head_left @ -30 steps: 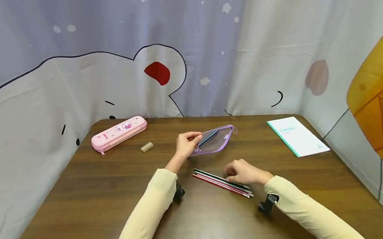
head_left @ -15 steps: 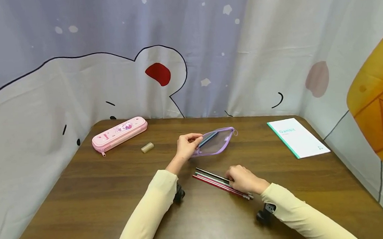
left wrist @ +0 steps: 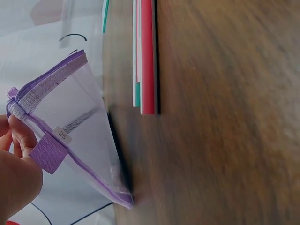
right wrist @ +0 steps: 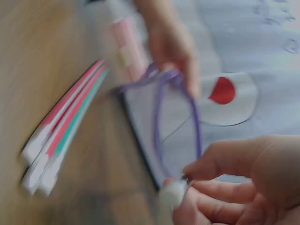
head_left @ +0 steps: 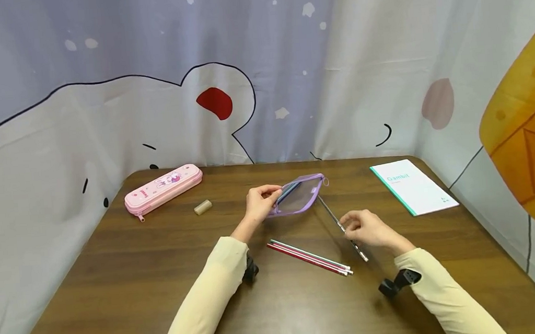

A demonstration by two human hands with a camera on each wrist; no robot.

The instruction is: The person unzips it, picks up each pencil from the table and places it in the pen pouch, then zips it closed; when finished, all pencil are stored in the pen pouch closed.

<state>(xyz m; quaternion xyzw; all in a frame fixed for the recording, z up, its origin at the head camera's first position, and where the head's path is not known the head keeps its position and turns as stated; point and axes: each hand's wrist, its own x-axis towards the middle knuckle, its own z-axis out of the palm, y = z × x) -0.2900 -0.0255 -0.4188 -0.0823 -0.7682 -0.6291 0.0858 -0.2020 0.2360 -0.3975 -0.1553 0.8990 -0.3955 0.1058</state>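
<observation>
My left hand (head_left: 259,207) pinches the end of a see-through purple mesh pencil pouch (head_left: 300,198). Its zipped mouth gapes toward the right, as the right wrist view shows. Blue-toned pencils (head_left: 288,192) lie inside near my left fingers. My right hand (head_left: 368,229) pinches a dark pencil (head_left: 331,214) near its rear, its far end at the lower edge of the pouch's mouth. A white tip (right wrist: 172,193) shows by my right fingers in the blurred right wrist view. Three pencils (head_left: 308,256), red, pink and green, lie side by side on the table, nearest to me.
On the wooden table (head_left: 260,314), a pink pencil case (head_left: 164,188) sits at the back left with a small beige eraser (head_left: 202,207) beside it. A white notebook (head_left: 412,187) with a green spine lies at the right. A printed curtain (head_left: 283,71) hangs behind.
My right hand has picked the dark pencil from the group and carried it right and up, turning it toward the pouch. My left hand has kept its hold on the pouch.
</observation>
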